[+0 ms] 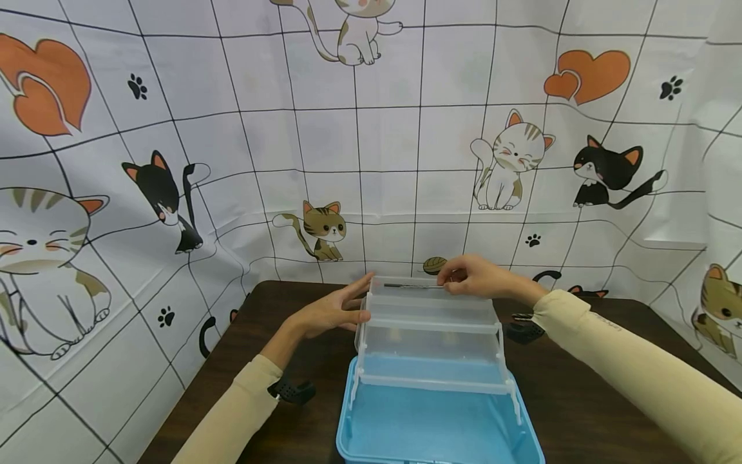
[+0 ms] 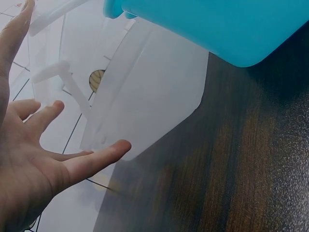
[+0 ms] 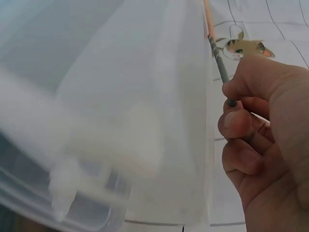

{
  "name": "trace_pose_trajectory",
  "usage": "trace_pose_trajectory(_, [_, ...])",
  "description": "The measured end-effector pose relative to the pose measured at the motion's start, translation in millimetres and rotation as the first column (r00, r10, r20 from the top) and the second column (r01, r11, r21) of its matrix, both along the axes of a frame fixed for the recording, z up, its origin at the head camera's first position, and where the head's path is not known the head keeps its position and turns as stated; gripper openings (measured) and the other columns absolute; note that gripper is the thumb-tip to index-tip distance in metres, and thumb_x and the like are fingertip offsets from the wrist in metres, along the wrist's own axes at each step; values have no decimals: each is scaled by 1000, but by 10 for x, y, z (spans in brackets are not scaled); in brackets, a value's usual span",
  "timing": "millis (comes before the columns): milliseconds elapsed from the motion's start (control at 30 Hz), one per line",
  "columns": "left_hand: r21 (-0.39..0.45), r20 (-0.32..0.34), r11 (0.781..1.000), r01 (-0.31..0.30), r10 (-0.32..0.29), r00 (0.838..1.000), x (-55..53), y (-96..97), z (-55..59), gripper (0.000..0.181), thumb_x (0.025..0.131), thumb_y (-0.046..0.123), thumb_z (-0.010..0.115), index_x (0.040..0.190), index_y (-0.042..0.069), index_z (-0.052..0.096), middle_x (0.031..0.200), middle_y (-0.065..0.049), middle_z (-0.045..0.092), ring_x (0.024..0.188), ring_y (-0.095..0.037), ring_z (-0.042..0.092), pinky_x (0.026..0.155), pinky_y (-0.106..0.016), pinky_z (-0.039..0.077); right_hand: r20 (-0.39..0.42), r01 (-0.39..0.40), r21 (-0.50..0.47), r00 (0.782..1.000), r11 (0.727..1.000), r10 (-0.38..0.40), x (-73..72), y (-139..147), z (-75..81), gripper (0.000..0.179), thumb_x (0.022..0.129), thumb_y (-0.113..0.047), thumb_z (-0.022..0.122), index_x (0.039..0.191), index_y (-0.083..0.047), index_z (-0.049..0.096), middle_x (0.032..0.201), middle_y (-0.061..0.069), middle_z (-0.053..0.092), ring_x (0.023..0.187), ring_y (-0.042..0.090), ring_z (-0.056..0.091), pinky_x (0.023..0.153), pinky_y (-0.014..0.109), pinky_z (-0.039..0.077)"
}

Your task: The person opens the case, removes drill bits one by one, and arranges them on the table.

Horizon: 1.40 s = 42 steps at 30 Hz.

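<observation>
A blue storage box (image 1: 429,419) stands on the table with its translucent folding trays (image 1: 435,341) raised in steps above it. My right hand (image 1: 481,278) pinches one end of a thin pen-like stick (image 3: 219,60) at the far edge of the top tray. The stick shows orange toward its far end and dark grey near my fingertips; its exact kind cannot be told. My left hand (image 1: 333,311) has its fingers spread at the trays' upper left side. In the left wrist view, its thumb overlaps a frosted clear panel (image 2: 149,87) behind the trays.
The box stands on a dark wooden table (image 1: 313,367). White sheeting (image 1: 388,142) printed with cats and grid lines rises behind and beside it. A dark strap (image 1: 292,391) hangs under the left wrist, another (image 1: 523,330) under the right.
</observation>
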<state>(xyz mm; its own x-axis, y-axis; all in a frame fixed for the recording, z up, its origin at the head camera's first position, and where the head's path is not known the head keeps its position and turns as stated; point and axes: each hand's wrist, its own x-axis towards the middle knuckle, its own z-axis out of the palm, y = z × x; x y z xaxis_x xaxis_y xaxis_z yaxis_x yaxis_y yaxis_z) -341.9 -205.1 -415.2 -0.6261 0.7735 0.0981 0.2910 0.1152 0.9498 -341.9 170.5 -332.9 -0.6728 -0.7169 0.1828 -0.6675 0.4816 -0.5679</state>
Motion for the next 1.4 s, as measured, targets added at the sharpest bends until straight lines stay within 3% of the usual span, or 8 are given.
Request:
trace_pose_trajectory(167, [-1, -3, 1000, -3, 3, 1000, 6, 8, 5, 98, 88, 60, 74, 161, 48, 9, 168, 7, 6, 147, -35, 27, 96, -51, 51, 18, 35, -32, 999, 999, -34, 54, 166, 34, 16, 98, 1, 62, 110, 2, 72, 99, 12, 69, 78, 20, 60, 68, 32, 52])
trace_pose_trajectory(433, [-1, 5, 1000, -7, 7, 1000, 20, 13, 9, 100, 87, 60, 75, 161, 48, 9, 168, 8, 5, 146, -35, 30, 96, -51, 51, 37, 144, -39, 989, 989, -142, 132, 451, 32, 17, 100, -4, 64, 114, -1, 72, 105, 12, 70, 87, 22, 65, 71, 33, 55])
trace_pose_trajectory(600, [-1, 7, 1000, -9, 9, 1000, 7, 2, -6, 99, 88, 59, 74, 161, 48, 10, 168, 8, 6, 146, -35, 29, 96, -52, 51, 28, 169, -47, 985, 985, -167, 189, 621, 20, 17, 101, -5, 64, 115, -2, 72, 111, 11, 70, 96, 25, 68, 76, 34, 56])
trace_pose_trajectory(800, [4, 12, 1000, 0, 0, 1000, 4, 6, -6, 99, 88, 58, 74, 161, 48, 9, 168, 8, 5, 147, -35, 28, 97, -52, 50, 22, 202, -46, 979, 978, -202, 241, 833, 5, 17, 102, -8, 63, 116, -3, 71, 108, 8, 69, 87, 19, 66, 68, 33, 54])
trace_pose_trajectory(900, [4, 13, 1000, 4, -4, 1000, -2, 9, -2, 98, 89, 59, 74, 161, 48, 8, 168, 7, 5, 148, -34, 25, 98, -52, 50, 19, 197, -59, 980, 979, -196, 251, 944, -9, 17, 102, -8, 63, 115, -1, 71, 95, 6, 68, 74, 16, 61, 60, 32, 51])
trace_pose_trajectory(1033, [3, 19, 1000, -2, 2, 1000, -6, 9, -13, 98, 89, 58, 74, 161, 49, 9, 168, 8, 5, 150, -32, 20, 98, -52, 49, 43, 212, -74, 977, 974, -210, 263, 1097, -35, 15, 102, -9, 64, 114, -1, 71, 77, 5, 62, 60, 24, 52, 52, 33, 47])
trace_pose_trajectory(1167, [5, 19, 1000, -7, 7, 1000, -16, 5, -20, 98, 88, 58, 75, 161, 49, 9, 168, 9, 5, 151, -31, 18, 98, -51, 50, 46, 212, -73, 977, 975, -209, 274, 1237, -56, 13, 103, -10, 63, 111, -5, 72, 68, 2, 55, 57, 27, 50, 51, 33, 44])
trace_pose_trajectory(1400, [5, 17, 1000, -4, 4, 1000, -39, 0, -46, 97, 89, 57, 74, 160, 51, 9, 168, 11, 5, 152, -29, 15, 99, -52, 49, 69, 230, -66, 972, 971, -226, 306, 1445, -134, 14, 104, -12, 63, 111, -3, 71, 75, 2, 57, 64, 26, 53, 55, 38, 45])
